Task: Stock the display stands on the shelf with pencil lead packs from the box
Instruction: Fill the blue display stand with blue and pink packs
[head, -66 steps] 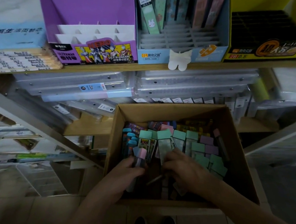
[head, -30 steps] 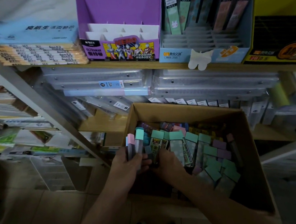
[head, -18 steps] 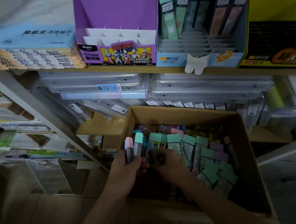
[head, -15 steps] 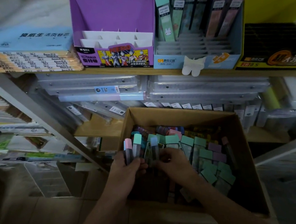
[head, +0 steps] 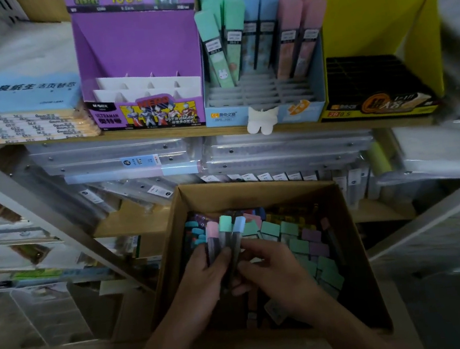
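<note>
Lower centre: open brown cardboard box (head: pixel 350 234) of pastel-capped pencil lead packs (head: pixel 291 229). Left hand (head: pixel 204 277) clamps upright bunch of pink-, green- and blue-capped packs (head: pixel 225 233); right hand (head: pixel 276 270) pinches bunch's right side. Upper frame: purple "ULTRAMAN HEROES" cardboard stand (head: pixel 139 69), light-blue stand (head: pixel 265 93) holding upright packs, yellow-black "2B 0.5" stand (head: pixel 380 78).

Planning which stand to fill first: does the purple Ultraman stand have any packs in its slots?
No. The purple stand's white divider slots show empty, while the blue stand beside it holds packs only in its back row.
</note>
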`<state>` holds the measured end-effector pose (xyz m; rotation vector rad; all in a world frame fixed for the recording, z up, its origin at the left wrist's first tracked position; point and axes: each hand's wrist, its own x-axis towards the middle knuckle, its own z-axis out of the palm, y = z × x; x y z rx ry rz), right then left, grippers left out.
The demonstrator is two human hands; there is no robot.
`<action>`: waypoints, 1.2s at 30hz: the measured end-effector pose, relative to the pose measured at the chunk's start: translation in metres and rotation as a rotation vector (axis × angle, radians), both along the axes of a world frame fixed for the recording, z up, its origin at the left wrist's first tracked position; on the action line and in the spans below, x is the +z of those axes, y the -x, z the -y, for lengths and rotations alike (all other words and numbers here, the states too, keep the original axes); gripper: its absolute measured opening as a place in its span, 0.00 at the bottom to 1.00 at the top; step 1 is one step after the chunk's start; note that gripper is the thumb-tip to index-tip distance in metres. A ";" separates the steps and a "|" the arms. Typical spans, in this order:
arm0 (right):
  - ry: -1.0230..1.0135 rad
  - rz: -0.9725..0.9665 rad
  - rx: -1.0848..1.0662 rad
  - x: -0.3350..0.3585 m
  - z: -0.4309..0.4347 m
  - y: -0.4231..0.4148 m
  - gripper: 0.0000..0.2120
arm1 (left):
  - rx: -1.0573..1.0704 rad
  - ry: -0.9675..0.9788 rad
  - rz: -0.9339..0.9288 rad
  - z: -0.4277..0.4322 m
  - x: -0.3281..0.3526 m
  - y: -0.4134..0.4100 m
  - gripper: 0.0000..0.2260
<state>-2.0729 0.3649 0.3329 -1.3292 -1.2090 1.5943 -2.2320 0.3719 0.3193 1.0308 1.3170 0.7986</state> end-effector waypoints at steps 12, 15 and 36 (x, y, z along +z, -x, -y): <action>-0.003 -0.053 -0.068 0.041 -0.011 -0.028 0.11 | -0.128 -0.122 0.101 -0.004 0.036 -0.018 0.06; -0.037 -0.037 -0.123 0.053 -0.018 -0.035 0.14 | -0.164 -0.125 0.197 -0.008 0.047 -0.019 0.11; -0.330 -0.072 -0.282 0.116 -0.051 -0.062 0.10 | -0.210 -0.133 0.394 -0.036 0.102 -0.021 0.20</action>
